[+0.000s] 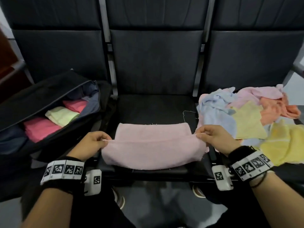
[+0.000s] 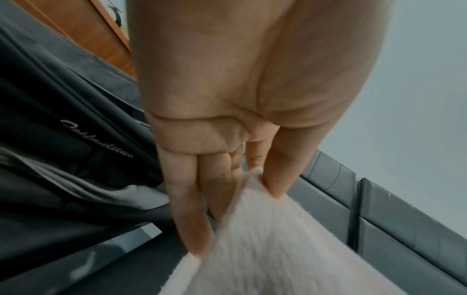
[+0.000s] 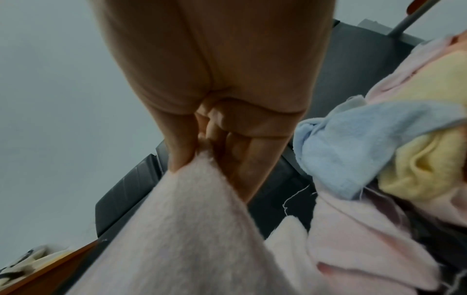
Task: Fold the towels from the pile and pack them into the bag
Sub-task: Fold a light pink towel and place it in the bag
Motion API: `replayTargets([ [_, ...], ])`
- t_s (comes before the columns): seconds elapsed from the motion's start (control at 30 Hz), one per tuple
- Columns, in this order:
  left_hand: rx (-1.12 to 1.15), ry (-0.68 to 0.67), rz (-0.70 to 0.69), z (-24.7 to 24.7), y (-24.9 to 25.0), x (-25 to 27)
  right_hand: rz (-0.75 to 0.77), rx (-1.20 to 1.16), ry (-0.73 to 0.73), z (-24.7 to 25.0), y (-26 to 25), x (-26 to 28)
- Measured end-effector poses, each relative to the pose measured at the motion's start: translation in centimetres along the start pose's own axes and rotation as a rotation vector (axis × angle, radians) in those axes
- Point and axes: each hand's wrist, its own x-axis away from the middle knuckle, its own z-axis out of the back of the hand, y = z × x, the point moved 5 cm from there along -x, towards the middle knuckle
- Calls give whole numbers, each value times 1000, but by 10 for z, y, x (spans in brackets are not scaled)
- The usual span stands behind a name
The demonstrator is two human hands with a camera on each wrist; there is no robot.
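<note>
- Both wrists in close: left hand (image 1: 92,142) pinches the pink towel (image 1: 153,150) at its left corner; right hand (image 1: 217,139) pinches the right corner
- Pink towel lies across the middle seat (image 1: 156,109), near edge lifted between the two hands
- Black bag (image 1: 54,96) sits open on the left seat, folded towels (image 1: 62,116) inside
- Loose pile (image 1: 246,116) sits on the right seat

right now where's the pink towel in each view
Head: pink towel at lower centre on the middle seat, left hand and right hand pinching its corners.
Left wrist: bottom centre-right, below the fingers.
Right wrist: bottom centre, under the fingers.
Shared landmark: the dark seat.
</note>
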Motion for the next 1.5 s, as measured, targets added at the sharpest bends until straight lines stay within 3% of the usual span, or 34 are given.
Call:
replayTargets([
  [0.27, -28, 218, -24, -13, 6, -42, -90, -6, 315, 0, 26, -47],
  [0.43, -53, 256, -13, -20, 2, -80, -132, 55, 391, 5, 43, -81],
  [0.63, -141, 247, 45, -33, -13, -117, -173, 204, 380, -3, 62, -110],
  [0.77, -180, 264, 126, -46, -26, -127, -286, 332, 312, -12, 80, -111],
  [0.97, -335, 150, 204, -56, -46, -86, -368, 555, 102, -25, 96, -89],
  [1.1, -398, 92, 224, -62, -47, -64, -436, 587, 53, -35, 93, -78],
  [1.27, -347, 72, 216, -64, -48, -51, -466, 492, 110, -33, 83, -68],
  [1.4, -254, -30, 219, -75, -49, -45, -493, 320, 234, -10, 74, -57],
  [1.5, -230, -40, 188, -78, -43, -44, -551, 181, 216, -6, 68, -48],
])
